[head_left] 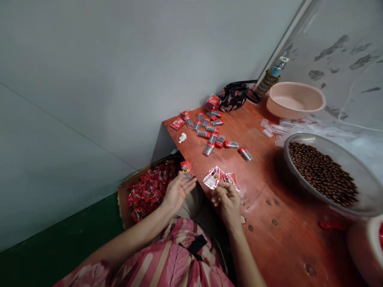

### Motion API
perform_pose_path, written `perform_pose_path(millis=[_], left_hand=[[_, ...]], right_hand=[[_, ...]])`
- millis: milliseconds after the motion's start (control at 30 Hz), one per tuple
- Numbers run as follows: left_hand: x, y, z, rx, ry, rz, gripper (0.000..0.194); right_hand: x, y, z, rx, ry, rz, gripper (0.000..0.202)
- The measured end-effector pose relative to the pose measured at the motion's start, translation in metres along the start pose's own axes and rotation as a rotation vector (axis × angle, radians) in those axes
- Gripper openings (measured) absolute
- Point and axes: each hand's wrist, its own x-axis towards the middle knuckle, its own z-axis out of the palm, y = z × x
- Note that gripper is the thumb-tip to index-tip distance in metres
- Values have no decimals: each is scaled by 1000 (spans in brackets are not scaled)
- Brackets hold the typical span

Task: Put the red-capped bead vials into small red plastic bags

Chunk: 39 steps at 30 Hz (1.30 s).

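My left hand point(177, 193) is palm up at the table's left edge, fingers stretched. Between its thumb and index finger is a small red packet point(186, 167) with a clear lower part. My right hand point(228, 202) is curled over the table's near edge, its thumb and fingertips pinched at the lower edge of a shiny red-and-silver plastic wrapper point(213, 178). A second red wrapper point(231, 180) lies just behind those fingers. Beyond both hands, several small clear bottles with red caps point(208, 149) lie scattered, filled with dark contents.
Left of the table stands a cardboard box point(121, 203) of red packets point(149, 191). On the red table point(269, 247) are a bowl point(371, 179) of brown balls point(323, 171), a pink basin point(295, 109), clear empty tubes point(278, 129), a floral bag point(232, 97) and a bottle point(271, 77).
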Motion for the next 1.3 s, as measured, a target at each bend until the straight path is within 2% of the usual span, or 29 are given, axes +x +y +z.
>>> perform_pose_path(millis=[67,100,167,300,367,467,600,733,833,900,1033,1100,1167,1300], left_hand=[[1,4,-14,80,131,13,36],[2,4,-17,180,138,27,37],[5,1,-12,469,30,139,38],[25,-11,21,1087,-326,585,36],[39,-17,34,1304,-413,698,37],[55,-26,41,1464,-458,773,32],[63,-32,39,1481,-432,785,25],[63,-34,39,1397,-416,812,20],[61,-35,37,1312,-397,820,18],[56,-35,37,1249,-399,824,20],[38,-29,44,1107,-446,793,20],[30,-22,49,1030,-421,711,25],[26,-15,51,947,-390,565,31],[31,-8,49,833,-472,177,30]], right_hand=[[-1,-3,-9,-37,52,-22,25],[-1,-4,-14,-58,71,-29,24],[-1,-5,-21,-102,86,-28,23],[-3,-5,-24,-175,77,-14,23],[-5,-6,-22,-200,68,-5,24],[-5,-6,-22,-231,58,12,25],[2,-8,-26,-267,64,-3,26],[11,-10,-29,-328,61,-74,24],[19,-8,-29,-373,124,-137,23],[23,-5,-25,-320,165,-165,27],[30,-8,-16,-99,101,-129,39],[31,-14,-14,-44,101,-121,37],[32,-21,-14,-38,94,-120,36],[40,-31,-21,-131,-104,-50,37]])
